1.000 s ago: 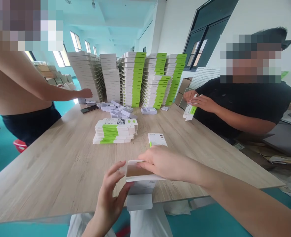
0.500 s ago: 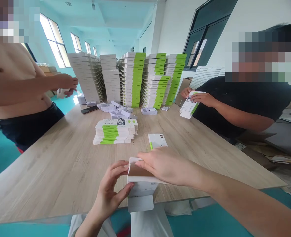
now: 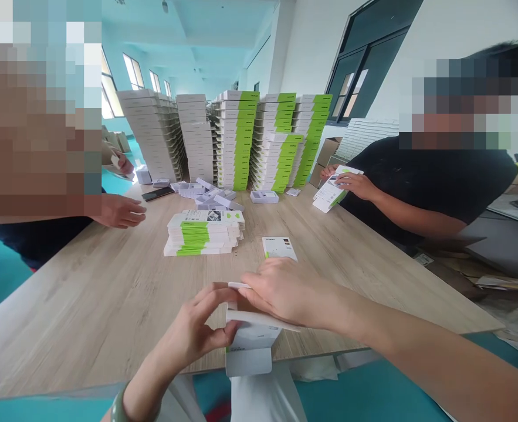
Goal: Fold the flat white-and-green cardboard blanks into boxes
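At the table's near edge I hold a white cardboard box (image 3: 254,337) with its brown inside partly showing and a flap hanging down toward me. My left hand (image 3: 206,319) grips its left side, thumb on the near panel and fingers over the upper edge. My right hand (image 3: 280,290) is closed on the box's far right edge, with the fingertips partly inside the opening. Just beyond the right hand lies a flat white and green carton (image 3: 280,247). A pile of flattened cartons (image 3: 203,234) is farther off to the left.
Tall stacks of white and green boxes (image 3: 236,140) stand at the back. Small white trays (image 3: 215,196) and a dark phone (image 3: 157,194) lie before them. A co-worker at right holds a carton (image 3: 333,190); another person's hand (image 3: 120,211) reaches over the table's left side.
The box's top flap has folded inward, narrowing the opening, and my left fingers have moved over its edge. The person at left has leaned in, lowering a hand toward the table.
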The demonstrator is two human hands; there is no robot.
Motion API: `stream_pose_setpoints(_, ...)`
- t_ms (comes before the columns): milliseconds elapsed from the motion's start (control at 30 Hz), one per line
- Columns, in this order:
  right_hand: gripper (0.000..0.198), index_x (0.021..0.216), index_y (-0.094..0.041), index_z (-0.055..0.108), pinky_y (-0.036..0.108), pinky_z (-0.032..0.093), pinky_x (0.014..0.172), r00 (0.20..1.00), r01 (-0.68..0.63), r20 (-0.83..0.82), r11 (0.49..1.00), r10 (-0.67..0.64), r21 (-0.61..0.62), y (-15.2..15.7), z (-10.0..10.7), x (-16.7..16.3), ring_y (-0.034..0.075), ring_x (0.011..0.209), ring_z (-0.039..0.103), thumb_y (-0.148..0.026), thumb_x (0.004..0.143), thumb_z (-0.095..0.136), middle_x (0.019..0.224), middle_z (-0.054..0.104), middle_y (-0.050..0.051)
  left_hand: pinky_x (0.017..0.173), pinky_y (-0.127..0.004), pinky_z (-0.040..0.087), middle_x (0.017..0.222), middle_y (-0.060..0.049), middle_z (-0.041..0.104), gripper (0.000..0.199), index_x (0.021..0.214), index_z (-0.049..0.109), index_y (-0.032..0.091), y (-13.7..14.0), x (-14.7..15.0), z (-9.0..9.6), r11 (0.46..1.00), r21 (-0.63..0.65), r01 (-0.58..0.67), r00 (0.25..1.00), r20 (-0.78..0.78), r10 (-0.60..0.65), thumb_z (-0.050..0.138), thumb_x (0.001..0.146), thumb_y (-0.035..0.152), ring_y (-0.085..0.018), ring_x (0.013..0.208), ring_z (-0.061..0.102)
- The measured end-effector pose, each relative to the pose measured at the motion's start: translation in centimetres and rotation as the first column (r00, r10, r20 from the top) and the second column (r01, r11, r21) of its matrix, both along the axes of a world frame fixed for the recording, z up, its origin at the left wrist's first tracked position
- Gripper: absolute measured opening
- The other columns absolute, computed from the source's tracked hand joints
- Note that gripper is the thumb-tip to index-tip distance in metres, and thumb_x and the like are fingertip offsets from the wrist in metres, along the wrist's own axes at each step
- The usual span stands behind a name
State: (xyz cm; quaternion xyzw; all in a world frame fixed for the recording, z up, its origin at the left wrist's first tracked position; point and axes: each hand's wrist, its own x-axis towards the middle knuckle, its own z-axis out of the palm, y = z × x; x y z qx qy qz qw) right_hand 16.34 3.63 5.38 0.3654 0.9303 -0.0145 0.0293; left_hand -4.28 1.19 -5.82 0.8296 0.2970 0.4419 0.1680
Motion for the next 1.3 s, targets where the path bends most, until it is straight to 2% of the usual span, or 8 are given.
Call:
stream_pose_setpoints(233,0.021,0.105,-0.017,0.069,0.029,0.023,0.053,0.978,0.19,0.1,0.979,-0.182,-0.072,-1.4,2.0,0.5,0.021,0.064,0.067,-0.03,0.103,0.053,0.074,0.073,0.004,0.082,-0.02,0.059,0.113,-0.007,0.071,0.028,0.124,0.056,0.024,-0.2,-0.2,0.6,0.995,0.095,0.027,0.99,-0.144,-0.013,0.06,0.097,0.016,-0.016,0.098,0.074)
stream_pose_setpoints(400,0.045,0.071,-0.018,0.07,0.031,0.021,0.048,0.851,0.508,0.171,0.861,-0.496,-0.03,-3.7,3.5,1.4,0.025,0.055,0.067,-0.049,0.101,0.056,0.056,0.065,0.007,0.082,-0.021,0.06,0.117,-0.005,0.068,0.052,0.145,0.051,0.031,-0.5,-0.1,0.8,0.998,0.049,0.049,0.978,-0.207,-0.038,0.055,0.097,0.013,-0.016,0.095,0.074)
stream_pose_setpoints(533,0.027,0.08,-0.018,0.069,0.029,0.019,0.045,0.813,0.572,0.1,0.819,-0.574,0.055,-4.9,2.4,1.1,0.023,0.054,0.069,-0.039,0.097,0.066,0.06,0.069,0.006,0.072,-0.024,0.062,0.107,-0.004,0.068,0.064,0.15,0.049,0.033,-0.4,0.2,1.3,0.999,0.028,0.043,0.976,-0.214,-0.036,0.06,0.09,0.013,-0.017,0.081,0.072)
stream_pose_setpoints(800,0.018,0.087,-0.019,0.063,0.026,0.016,0.042,0.843,0.537,-0.034,0.834,-0.537,0.129,-5.4,-0.1,1.1,0.015,0.046,0.061,-0.012,0.099,0.051,0.057,0.066,0.0,0.063,-0.023,0.061,0.1,-0.002,0.066,0.072,0.15,0.052,0.035,-0.6,0.2,1.3,0.997,-0.076,-0.01,0.988,-0.152,-0.001,0.062,0.084,0.008,-0.016,0.071,0.069)
stream_pose_setpoints(967,0.019,0.082,-0.019,0.06,0.025,0.017,0.043,0.857,0.516,-0.078,0.847,-0.51,0.129,-5.1,-0.3,1.2,0.013,0.045,0.055,-0.006,0.093,0.051,0.056,0.062,-0.002,0.086,-0.035,0.064,0.128,-0.007,0.073,0.087,0.154,0.047,0.037,0.4,0.7,2.6,0.981,-0.158,0.115,0.967,-0.21,-0.147,0.074,0.076,0.01,-0.027,0.11,0.073)
stream_pose_setpoints(1067,0.021,0.079,-0.02,0.057,0.026,0.018,0.044,0.855,0.515,-0.143,0.851,-0.499,0.108,-5.0,-0.8,1.5,0.012,0.045,0.053,-0.004,0.092,0.05,0.055,0.06,-0.003,0.085,-0.037,0.065,0.134,-0.007,0.073,0.097,0.154,0.048,0.036,0.9,0.9,3.1,0.983,-0.173,0.068,0.961,-0.253,-0.111,0.073,0.067,0.002,-0.029,0.111,0.075)
stream_pose_setpoints(1200,0.023,0.077,-0.022,0.056,0.024,0.029,0.046,0.824,0.475,-0.367,0.879,-0.431,0.034,-5.1,-1.8,2.4,0.013,0.05,0.058,-0.01,0.095,0.049,0.063,0.066,-0.002,0.084,-0.035,0.065,0.137,-0.006,0.072,0.093,0.153,0.048,0.036,0.6,1.2,3.0,0.992,-0.109,0.058,0.968,-0.237,-0.082,0.071,0.07,0.004,-0.027,0.11,0.076)
stream_pose_setpoints(1300,0.014,0.091,-0.024,0.063,0.024,0.047,0.055,0.704,0.471,-0.537,0.872,-0.464,-0.135,-5.3,-2.5,3.2,0.017,0.064,0.071,-0.02,0.097,0.052,0.078,0.076,0.0,0.083,-0.035,0.065,0.139,-0.008,0.071,0.089,0.157,0.041,0.035,0.1,1.3,2.8,0.996,-0.031,0.081,0.965,-0.248,-0.086,0.069,0.077,0.006,-0.028,0.113,0.075)
